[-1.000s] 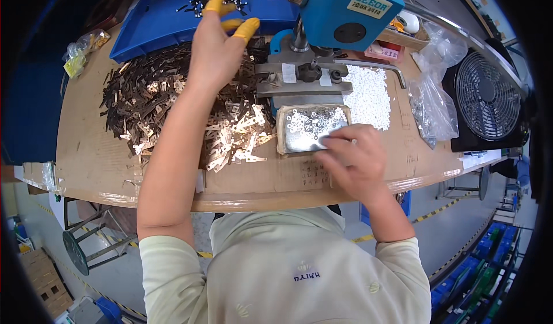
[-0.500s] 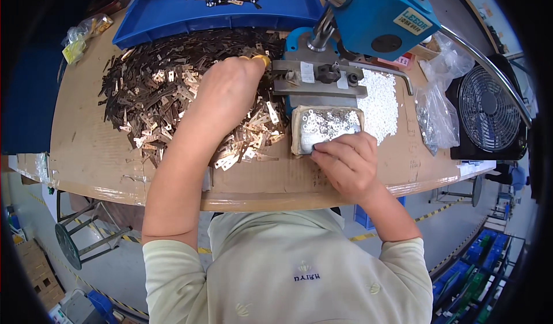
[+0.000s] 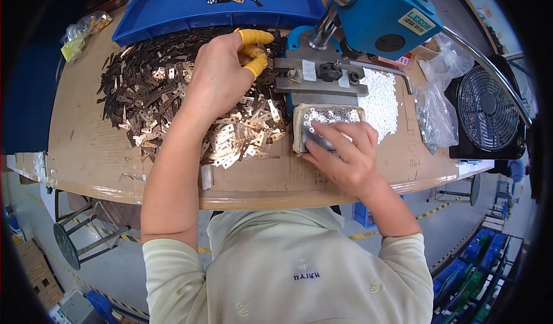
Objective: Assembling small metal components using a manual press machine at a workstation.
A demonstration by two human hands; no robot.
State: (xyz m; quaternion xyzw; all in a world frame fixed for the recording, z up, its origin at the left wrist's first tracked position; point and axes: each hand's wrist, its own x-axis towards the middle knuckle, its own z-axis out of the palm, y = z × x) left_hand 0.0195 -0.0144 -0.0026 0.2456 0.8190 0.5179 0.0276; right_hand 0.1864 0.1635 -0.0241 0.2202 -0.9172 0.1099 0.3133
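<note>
My left hand hangs over the pile of dark strips, its yellow-covered fingers parted from the thumb with a gap between; I cannot tell whether a strip sits in it. My right hand has forefinger and thumb apart, the fingertips over the small tray at my eleven o'clock, down at the small rings; I cannot tell whether one is pinched.

The front edge of the table runs near my right hand at six o'clock. Bare tabletop lies at three o'clock from that hand, and at eight from my left, beyond the strips. Coppery strips lie under my left wrist toward six.

The steel fixture stands just beside my left fingertips at four o'clock and blocks the way right; the blue press rises behind it. At twelve from my left hand, the wall of the blue bin closes off the far side. From my right hand, white pieces spread at one o'clock, with a clear bag and a black fan at two.
</note>
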